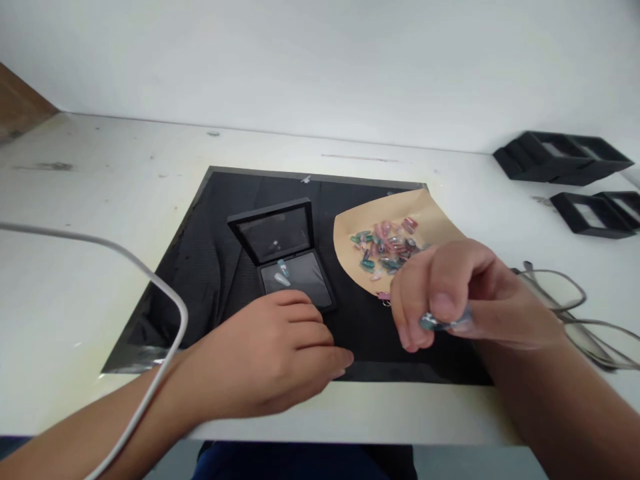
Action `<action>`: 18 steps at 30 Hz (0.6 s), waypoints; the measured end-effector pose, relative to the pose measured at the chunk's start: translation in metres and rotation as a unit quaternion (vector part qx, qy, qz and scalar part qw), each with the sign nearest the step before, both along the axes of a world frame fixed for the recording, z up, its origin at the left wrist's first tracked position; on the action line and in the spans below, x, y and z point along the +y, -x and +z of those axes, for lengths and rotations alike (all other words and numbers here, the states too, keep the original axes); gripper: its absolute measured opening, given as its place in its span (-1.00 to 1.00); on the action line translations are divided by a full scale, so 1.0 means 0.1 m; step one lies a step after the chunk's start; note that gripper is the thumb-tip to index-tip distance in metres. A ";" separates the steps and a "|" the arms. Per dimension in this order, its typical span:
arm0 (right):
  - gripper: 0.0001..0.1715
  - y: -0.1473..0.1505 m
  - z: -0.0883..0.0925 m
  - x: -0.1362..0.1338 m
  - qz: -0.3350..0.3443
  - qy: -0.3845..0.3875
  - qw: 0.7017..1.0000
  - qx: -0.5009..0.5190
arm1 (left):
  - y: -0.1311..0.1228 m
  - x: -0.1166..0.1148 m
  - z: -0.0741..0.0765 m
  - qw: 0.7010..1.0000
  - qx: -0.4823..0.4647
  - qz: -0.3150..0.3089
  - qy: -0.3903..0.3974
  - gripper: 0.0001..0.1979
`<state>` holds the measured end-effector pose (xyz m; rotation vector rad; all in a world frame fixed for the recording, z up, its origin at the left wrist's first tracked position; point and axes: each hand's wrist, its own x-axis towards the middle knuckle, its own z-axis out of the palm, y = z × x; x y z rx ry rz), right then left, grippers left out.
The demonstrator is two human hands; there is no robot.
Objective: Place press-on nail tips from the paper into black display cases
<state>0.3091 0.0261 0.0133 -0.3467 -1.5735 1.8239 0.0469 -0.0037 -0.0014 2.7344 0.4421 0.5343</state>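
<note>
My right hand (pixel 440 300) pinches a small glossy teal nail tip (pixel 447 322) at the right of the black mat (pixel 370 360). My left hand (pixel 280 353) rests near the mat's front edge with its fingers curled together; what they hold, if anything, is hidden. Just beyond it stands an opened black case (pixel 270 233), its lid tilted up. Two nail tips (pixel 283 273), one teal and one pale, lie on its grey base. Several pink, teal and clear nail tips (pixel 385 247) are heaped on a tan paper (pixel 350 230) beyond my right hand.
A white cable (pixel 170 293) crosses over my left forearm. Eyeglasses (pixel 570 307) lie beside my right wrist. Several black frame-like boxes (pixel 555 157) are stacked at the back right of the white table (pixel 60 300), with more (pixel 595 213) in front. A white wall stands behind.
</note>
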 end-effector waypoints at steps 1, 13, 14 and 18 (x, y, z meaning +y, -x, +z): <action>-0.75 0.01 -0.02 0.01 -0.002 -0.013 1.000 -0.002 | 0.00 0.00 0.01 1.000 -0.005 0.002 -0.004 -0.78; -0.66 -0.02 -0.01 0.03 -0.345 -0.204 0.902 -0.158 | 0.05 -0.05 0.11 0.923 -0.307 0.225 0.061 -0.82; -0.66 -0.07 0.00 0.07 -0.392 -0.245 0.863 -0.204 | 0.05 -0.05 0.11 0.913 -0.321 0.242 0.062 -0.82; -0.59 -0.29 -0.01 0.24 -0.426 -0.317 0.726 -0.438 | 0.04 -0.04 0.09 0.916 -0.316 0.244 0.028 -0.83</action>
